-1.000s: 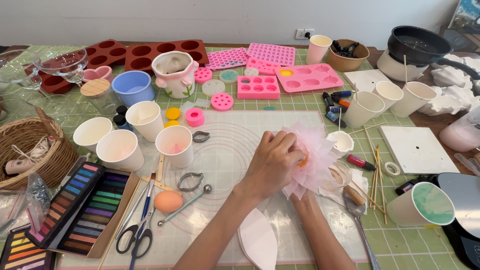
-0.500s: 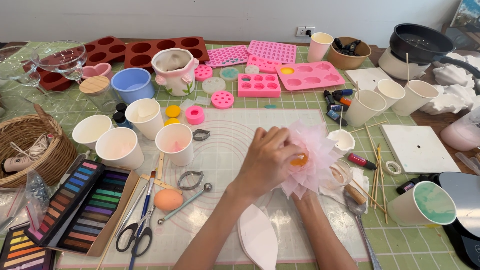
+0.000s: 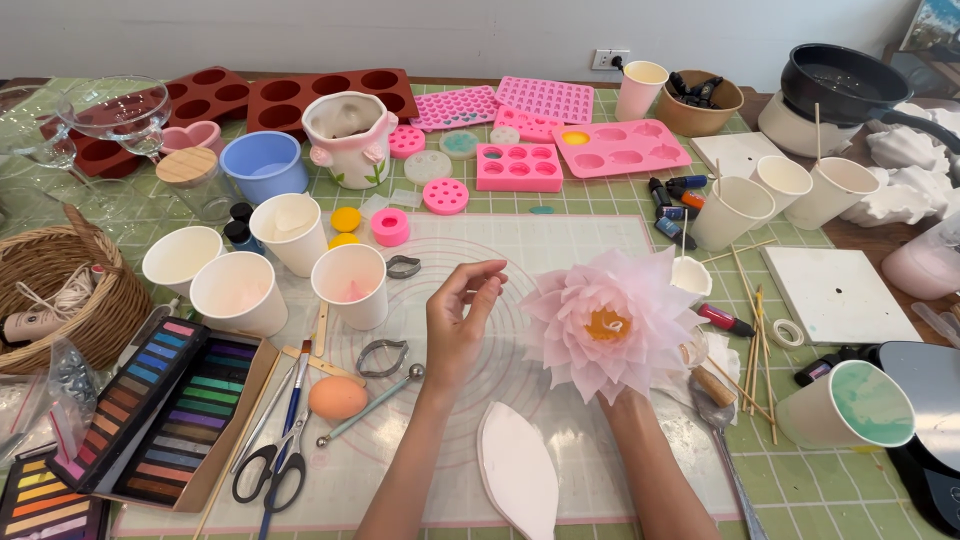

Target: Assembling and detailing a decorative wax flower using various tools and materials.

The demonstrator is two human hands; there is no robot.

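Left hand: the left hand (image 3: pixel 458 325) is hovering over the clear silicone mat (image 3: pixel 560 250), palm turned up and toward the flower, fingers loosely curled, thumb and forefinger nearly meeting; whether anything thin is pinched there cannot be told.
Flower: the pink paper lotus (image 3: pixel 608 322) is sitting just to the right of that hand, raised off the worktop (image 3: pixel 800 500), facing up with its orange centre (image 3: pixel 606 324) showing; being round, it is showing no long axis.
Right hand: the right hand is lying beneath the lotus, hidden by petals, seemingly carrying it from below; only the right forearm (image 3: pixel 665 465) is showing.
Nearer hand: the right is touching the flower; the left is standing close beside it, apart from the petals.
Loose petal: a white petal-shaped piece (image 3: pixel 518 478) is lying between the two forearms, long axis running toward the person.
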